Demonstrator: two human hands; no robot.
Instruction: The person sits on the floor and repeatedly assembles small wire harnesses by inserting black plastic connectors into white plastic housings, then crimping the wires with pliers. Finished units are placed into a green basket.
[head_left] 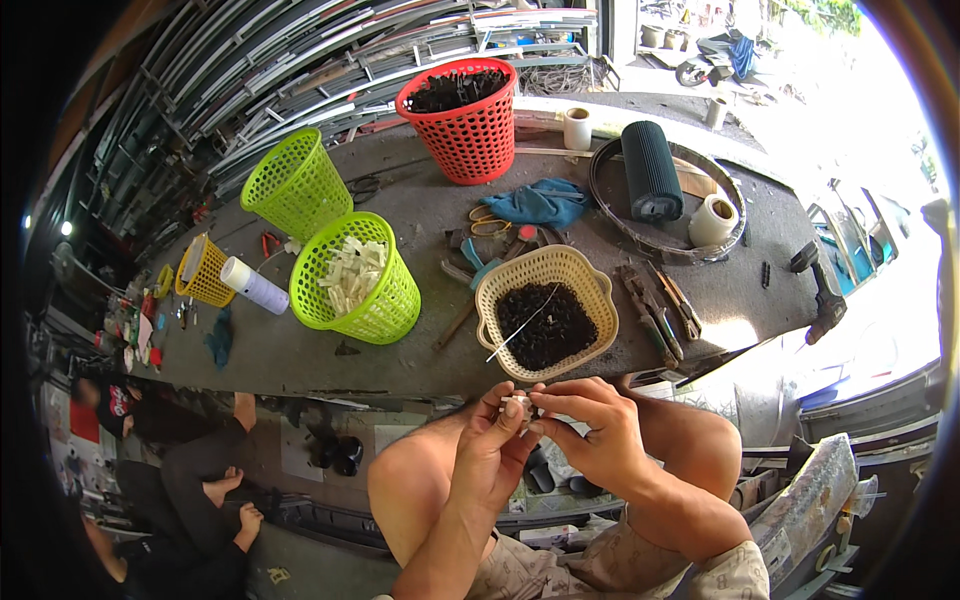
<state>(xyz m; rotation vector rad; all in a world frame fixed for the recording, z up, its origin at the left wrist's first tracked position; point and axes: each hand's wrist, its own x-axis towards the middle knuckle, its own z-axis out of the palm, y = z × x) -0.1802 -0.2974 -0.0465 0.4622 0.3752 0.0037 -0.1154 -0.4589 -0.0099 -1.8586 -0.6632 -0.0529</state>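
Above my lap, just short of the table's edge, my left hand [490, 446] and my right hand [597, 428] meet at the fingertips. Both pinch a small white piece [517, 404], mostly covered by the fingers, so its exact kind is unclear. Directly beyond the hands sits a beige plastic basket [488, 312] of small black pieces [545, 330], with a thin white strip [522, 324] lying across them. To its left, a tilted green basket [388, 315] holds many short white pieces [353, 275].
A red basket [470, 140] of black parts stands at the back, with a second green basket [298, 185] to its left. Pliers [650, 315], a blue cloth [540, 203], a dark ring [655, 247] and a cordless drill [822, 295] lie rightward. Another person [190, 480] sits at lower left.
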